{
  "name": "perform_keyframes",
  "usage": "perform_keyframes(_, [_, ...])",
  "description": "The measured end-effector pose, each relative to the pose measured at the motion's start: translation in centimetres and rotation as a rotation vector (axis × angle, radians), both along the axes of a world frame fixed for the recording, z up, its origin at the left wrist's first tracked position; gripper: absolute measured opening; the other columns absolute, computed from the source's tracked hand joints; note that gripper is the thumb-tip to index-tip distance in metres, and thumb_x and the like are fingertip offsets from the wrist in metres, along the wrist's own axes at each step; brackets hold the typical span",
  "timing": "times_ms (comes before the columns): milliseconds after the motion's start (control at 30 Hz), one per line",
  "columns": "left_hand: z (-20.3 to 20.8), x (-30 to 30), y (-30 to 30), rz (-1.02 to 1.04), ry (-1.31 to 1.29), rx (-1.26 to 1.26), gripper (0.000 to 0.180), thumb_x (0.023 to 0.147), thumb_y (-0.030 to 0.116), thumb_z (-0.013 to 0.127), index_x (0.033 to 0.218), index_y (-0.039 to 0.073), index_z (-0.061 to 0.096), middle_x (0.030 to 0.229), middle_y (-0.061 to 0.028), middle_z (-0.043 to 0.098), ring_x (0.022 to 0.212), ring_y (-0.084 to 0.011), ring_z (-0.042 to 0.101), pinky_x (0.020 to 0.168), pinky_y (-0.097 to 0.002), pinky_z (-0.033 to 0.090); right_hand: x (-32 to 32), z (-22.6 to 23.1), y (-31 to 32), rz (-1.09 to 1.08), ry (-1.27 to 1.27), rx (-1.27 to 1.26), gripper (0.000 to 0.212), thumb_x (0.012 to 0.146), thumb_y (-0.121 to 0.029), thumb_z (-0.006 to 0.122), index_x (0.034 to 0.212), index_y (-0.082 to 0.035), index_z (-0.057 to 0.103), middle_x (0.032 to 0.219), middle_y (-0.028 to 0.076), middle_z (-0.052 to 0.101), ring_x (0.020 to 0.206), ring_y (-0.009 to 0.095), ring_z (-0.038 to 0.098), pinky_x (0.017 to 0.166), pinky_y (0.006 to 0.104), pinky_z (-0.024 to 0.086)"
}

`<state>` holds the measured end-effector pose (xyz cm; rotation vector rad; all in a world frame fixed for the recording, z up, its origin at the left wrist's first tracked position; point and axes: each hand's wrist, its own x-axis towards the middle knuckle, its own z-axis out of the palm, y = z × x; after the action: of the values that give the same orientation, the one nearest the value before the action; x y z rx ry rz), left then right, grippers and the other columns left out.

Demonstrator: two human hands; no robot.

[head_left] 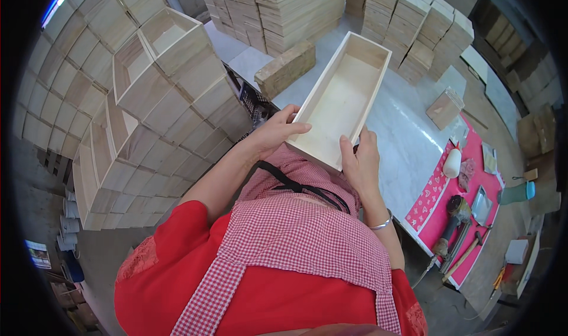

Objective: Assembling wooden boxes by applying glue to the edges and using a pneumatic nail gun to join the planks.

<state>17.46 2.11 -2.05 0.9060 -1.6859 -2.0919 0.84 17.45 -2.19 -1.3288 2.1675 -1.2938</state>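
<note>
Both hands grip a long, shallow wooden box [343, 93] with an open top and nothing inside. My left hand [278, 132] holds its near left corner, thumb over the rim. On the near right side, my right hand [361, 161] presses its thumb against the box wall, the other fingers behind it. The box tilts away from me, its near end close to my checked apron and its far end over the pale worktable [408, 117]. A thick wooden block [285, 69] rests on the table just left of the box.
Stacked wooden boxes [177, 111] rise at my left. Piles of boards [284, 16] and wooden blocks [408, 22] stand at the table's back. To the right, a pink cloth [435, 200] bears a white bottle [452, 162], a nail gun [452, 223] and a hammer [464, 256].
</note>
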Motion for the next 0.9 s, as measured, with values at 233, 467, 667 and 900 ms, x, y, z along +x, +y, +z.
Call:
perform_keyframes(233, [-0.3, 2.0, 0.3, 0.133, 0.076, 0.025, 0.058, 0.085, 0.015, 0.075, 0.132, -0.001, 0.046, 0.122, -0.0096, 0.056, 0.117, -0.0174, 0.053, 0.101, -0.0323, 0.043, 1.1, 0.5, -0.2, 0.096, -0.012, -0.076, 0.045, 0.09, -0.019, 0.058, 0.127, 0.006, 0.05, 0.108, 0.025, 0.055, 0.098, 0.042, 0.056, 0.086, 0.0459, 0.046])
perform_keyframes(467, [6.6, 7.1, 2.7, 0.417, 0.448, -0.31, 0.073, 0.074, 0.006, 0.077, 0.139, 0.004, 0.046, 0.126, -0.0088, 0.058, 0.118, -0.0199, 0.056, 0.101, -0.0342, 0.045, 4.0, 6.4, -0.5, 0.399, 0.014, -0.411, 0.046, 0.101, -0.022, 0.049, 0.139, 0.004, 0.046, 0.123, 0.018, 0.057, 0.097, 0.022, 0.059, 0.089, 0.0357, 0.047])
perform_keyframes(667, [15.5, 19.8, 5.5, 1.025, 0.593, -0.646, 0.065, 0.073, 0.001, 0.074, 0.134, -0.001, 0.052, 0.122, -0.0109, 0.062, 0.111, -0.0196, 0.062, 0.092, -0.0325, 0.053, 5.2, 6.7, -2.2, 0.594, -0.037, -0.493, 0.051, 0.102, -0.02, 0.044, 0.147, 0.003, 0.04, 0.126, 0.019, 0.056, 0.088, 0.021, 0.061, 0.085, 0.034, 0.048])
perform_keyframes(900, [15.5, 34.4, 0.8, 1.388, 0.495, -0.523, 0.05, 0.071, 0.007, 0.071, 0.117, -0.006, 0.056, 0.106, -0.0134, 0.063, 0.096, -0.0233, 0.063, 0.083, -0.0379, 0.056, 5.4, 4.2, -3.1, 0.61, -0.222, -0.371, 0.047, 0.104, -0.019, 0.042, 0.146, 0.002, 0.042, 0.123, 0.016, 0.06, 0.083, 0.016, 0.062, 0.081, 0.0315, 0.05])
